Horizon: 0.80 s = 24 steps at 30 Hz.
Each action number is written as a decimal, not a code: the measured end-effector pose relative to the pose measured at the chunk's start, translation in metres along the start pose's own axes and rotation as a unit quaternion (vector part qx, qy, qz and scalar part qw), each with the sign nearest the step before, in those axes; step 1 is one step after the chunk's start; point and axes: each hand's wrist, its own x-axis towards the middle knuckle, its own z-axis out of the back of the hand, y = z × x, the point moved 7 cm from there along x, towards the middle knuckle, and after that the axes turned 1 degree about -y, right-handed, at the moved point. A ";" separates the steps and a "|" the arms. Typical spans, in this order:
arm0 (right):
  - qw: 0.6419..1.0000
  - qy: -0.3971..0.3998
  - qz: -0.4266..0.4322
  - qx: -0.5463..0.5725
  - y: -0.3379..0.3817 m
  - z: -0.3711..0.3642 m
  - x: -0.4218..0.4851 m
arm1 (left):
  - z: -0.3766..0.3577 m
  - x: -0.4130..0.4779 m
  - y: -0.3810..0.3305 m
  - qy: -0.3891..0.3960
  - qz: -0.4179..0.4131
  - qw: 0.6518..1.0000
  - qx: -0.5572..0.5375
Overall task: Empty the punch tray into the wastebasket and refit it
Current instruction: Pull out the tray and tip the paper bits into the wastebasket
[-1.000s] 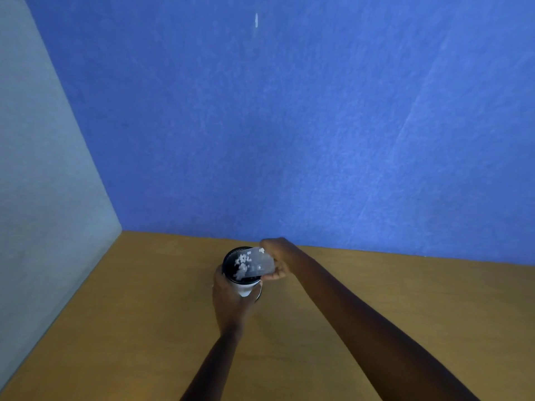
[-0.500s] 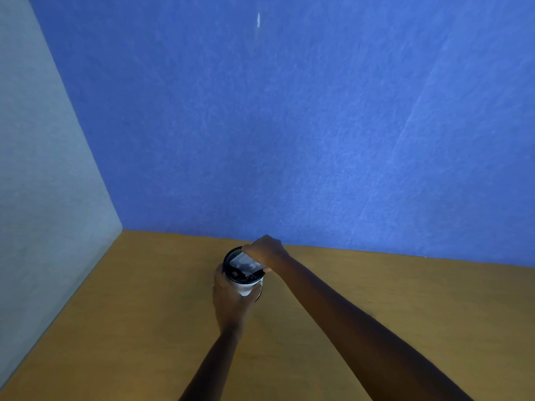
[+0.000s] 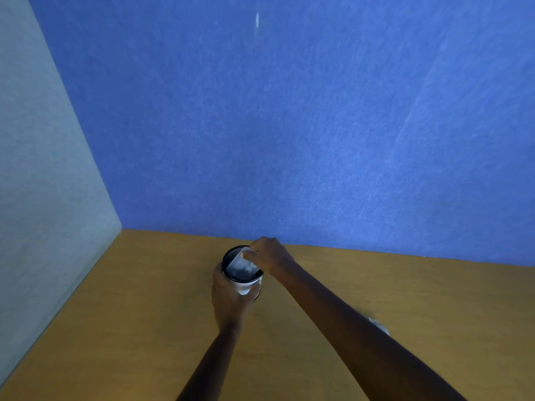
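Tipping tray [image 3: 241,266] over basket [image 3: 231,253] — right hand [image 3: 270,256] pinching tray | left hand [image 3: 228,299] wrapped round basket | both on desk [image 3: 144,314]

Two bare forearms reaching forward from the bottom edge, converging near the middle. Left hand [image 3: 228,299] wrapped around the side of a small black-rimmed white wastebasket [image 3: 244,285], thumb on the right, fingers [image 3: 217,273] curled round the left, knuckles toward the camera. Right arm stretched in diagonally from the lower right, wrist bent downward. Right hand [image 3: 270,256] poised over the rim, back of the hand up, fingertips [image 3: 249,255] pinching the far end of a clear plastic punch tray [image 3: 241,266] tilted into the opening.
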 end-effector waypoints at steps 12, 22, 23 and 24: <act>0.910 -0.020 -0.183 0.371 -0.048 0.002 -0.007 | 0.000 0.001 -0.003 0.002 -0.013 1.000 -0.001; 0.928 -0.099 -0.136 0.333 -0.057 0.005 -0.016 | -0.002 -0.001 0.002 0.017 0.011 1.000 0.007; 0.911 -0.104 -0.145 0.373 -0.060 0.004 -0.018 | -0.003 -0.002 0.003 0.020 0.017 1.000 0.002; 0.888 -0.101 -0.158 0.420 -0.064 0.002 -0.020 | -0.004 -0.004 0.005 0.021 0.025 0.999 -0.007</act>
